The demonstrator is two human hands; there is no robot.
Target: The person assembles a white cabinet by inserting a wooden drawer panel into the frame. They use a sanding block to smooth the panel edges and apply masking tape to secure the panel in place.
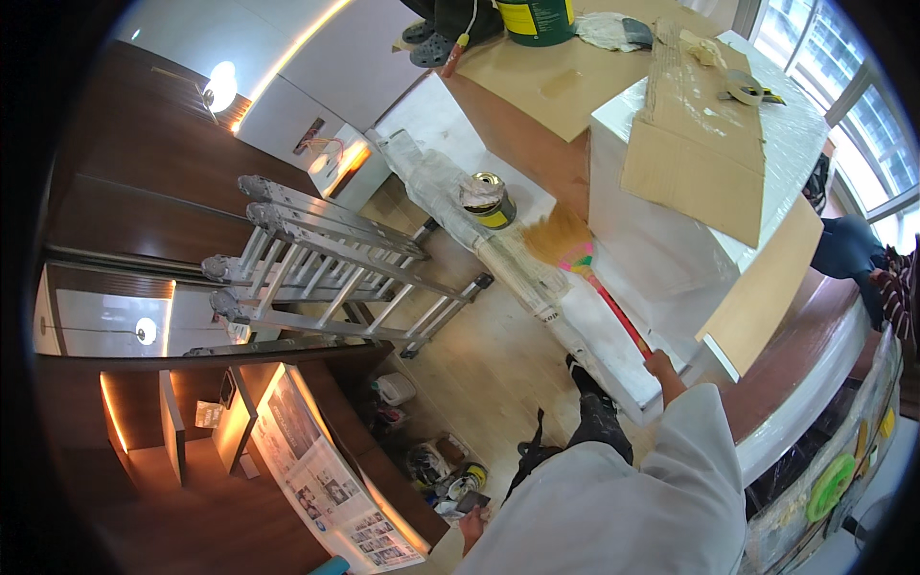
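Note:
A broom has straw-coloured bristles point(559, 237) and a long red handle point(618, 311). My right hand point(659, 365) is closed round the end of that handle. The bristles rest at the edge of a white-wrapped surface, beside an open can point(491, 203) with a yellow band. At the lower edge, my left hand point(471, 527) hangs low with its fingers closed. A small dark flat piece point(472, 501) sticks out from it; its kind is unclear. My sleeve and body hide part of the floor.
Aluminium ladders point(326, 259) stand at the left. Tubs and tools point(446, 470) lie on the floor near my left hand. Cardboard point(700, 144) with a tape roll point(744, 87) covers a wrapped block at the right. Another person's shoes point(431, 48) show beside a green bucket point(539, 21).

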